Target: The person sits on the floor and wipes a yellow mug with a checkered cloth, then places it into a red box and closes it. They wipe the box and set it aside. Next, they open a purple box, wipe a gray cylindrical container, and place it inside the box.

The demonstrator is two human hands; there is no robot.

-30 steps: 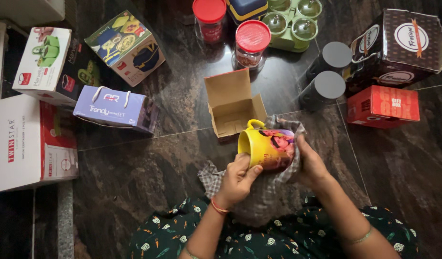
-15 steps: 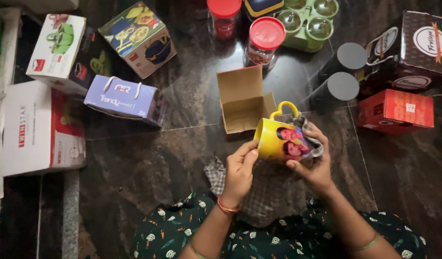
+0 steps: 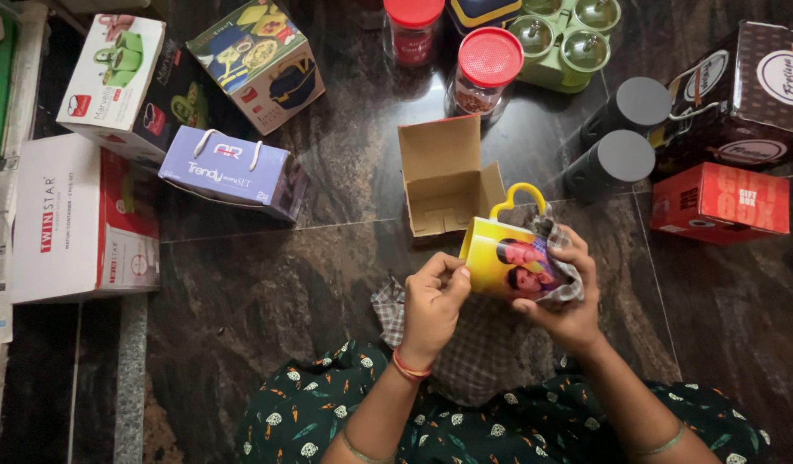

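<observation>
Right hand (image 3: 561, 296) is wrapped around the base end of a yellow photo mug (image 3: 510, 262), lying on its side with a checked cloth (image 3: 465, 344) bunched between palm and mug, fingers curled over it. Left hand (image 3: 431, 301) pinches the mug's rim at the open end, thumb and fingertips pressed together on the edge. The mug's handle sticks up toward 12 o'clock, and the whole thing is held just above the dark marble floor (image 3: 267, 283), over the person's lap.

Straight past the mug at 12 o'clock, nearly touching it, sits an open cardboard box (image 3: 443, 176) with its flap up. At 1 to 2 o'clock stand two dark grey cylinders (image 3: 624, 133), probably lidded canisters, hard to tell from above. Further out at 3 o'clock is a red gift box (image 3: 723, 199). Toward 12 there's a red-lidded jar (image 3: 486, 69) and a green container set (image 3: 564, 39). At 10 o'clock lies a lavender carry box (image 3: 233, 172).
</observation>
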